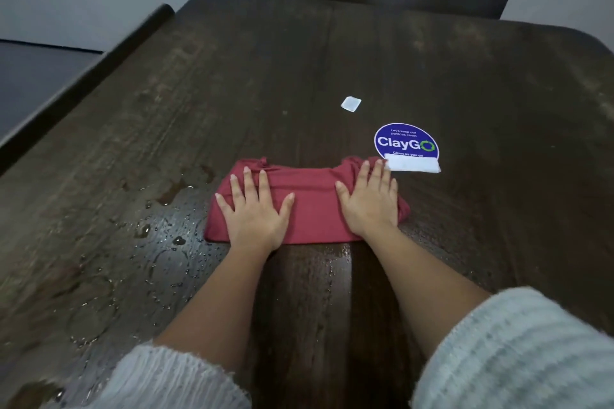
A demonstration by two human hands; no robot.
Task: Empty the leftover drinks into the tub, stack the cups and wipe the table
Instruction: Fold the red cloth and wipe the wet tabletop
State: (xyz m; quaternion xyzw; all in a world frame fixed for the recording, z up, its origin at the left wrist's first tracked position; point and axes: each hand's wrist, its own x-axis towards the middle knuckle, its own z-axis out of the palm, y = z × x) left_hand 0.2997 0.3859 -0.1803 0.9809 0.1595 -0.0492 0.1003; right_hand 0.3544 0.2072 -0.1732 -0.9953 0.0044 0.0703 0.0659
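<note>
- The step in hand looks like the wiping: no cups or tub are in view, and both hands lie flat on a red cloth [312, 206] on the dark wooden tabletop [232, 76]
- The left hand [254, 209] presses the cloth's left half with straight, spread fingers, gripping nothing; the right hand [368, 201] does likewise on the right half, palm down
- To wipe well, I judge that the cloth should sweep out to the left of the left hand, where puddles and droplets [166, 196] shine on the wood, with even pressure from both palms so that no streaks are left
- Wet film also shows between the forearms, nearer than both hands, so a return pass there seems wise
- The cloth is folded into a thick oblong, bunched along its far edge beyond the fingertips
- Just beyond the right hand's fingertips lies a round blue sticker [406, 142] with a white label [412, 164] at its near edge; a small white square [351, 104] lies farther off; wiping round these may save their edges from lifting
</note>
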